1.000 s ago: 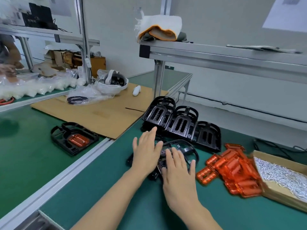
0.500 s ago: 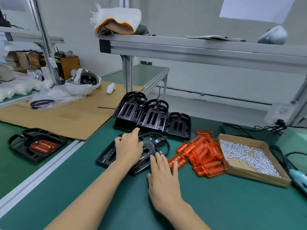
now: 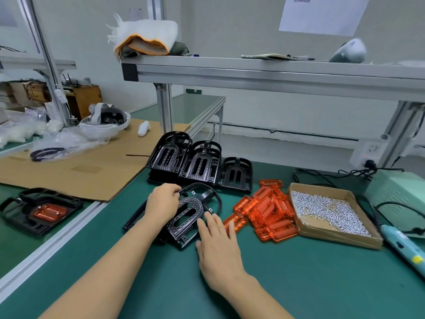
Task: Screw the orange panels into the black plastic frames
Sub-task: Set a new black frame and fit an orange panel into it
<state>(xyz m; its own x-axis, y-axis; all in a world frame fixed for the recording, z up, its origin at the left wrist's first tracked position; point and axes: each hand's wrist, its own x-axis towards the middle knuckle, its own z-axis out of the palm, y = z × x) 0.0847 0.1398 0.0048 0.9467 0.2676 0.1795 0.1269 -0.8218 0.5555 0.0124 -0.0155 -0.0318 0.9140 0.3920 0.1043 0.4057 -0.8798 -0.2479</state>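
Note:
A black plastic frame point(image 3: 186, 215) lies flat on the green mat point(image 3: 299, 272) in front of me. My left hand point(image 3: 162, 202) grips its left side with curled fingers. My right hand point(image 3: 217, 240) lies flat beside the frame's right edge, fingers straight, fingertips touching it. A heap of orange panels point(image 3: 266, 211) sits just right of the frame. Behind stand three stacks of black frames point(image 3: 199, 165). An open cardboard box of silver screws point(image 3: 328, 210) is to the right. A blue electric screwdriver point(image 3: 403, 247) lies at the far right.
A frame with an orange panel fitted point(image 3: 42, 211) lies on the left bench. A cardboard sheet point(image 3: 76, 169) carries a white headset point(image 3: 104, 120). An aluminium shelf point(image 3: 276, 72) spans overhead. A pale green power unit point(image 3: 400, 192) and cables sit at the right.
The head camera has swung to the right. My left hand has curled onto the frame's left side, and my right hand has slid off the frame to its right edge.

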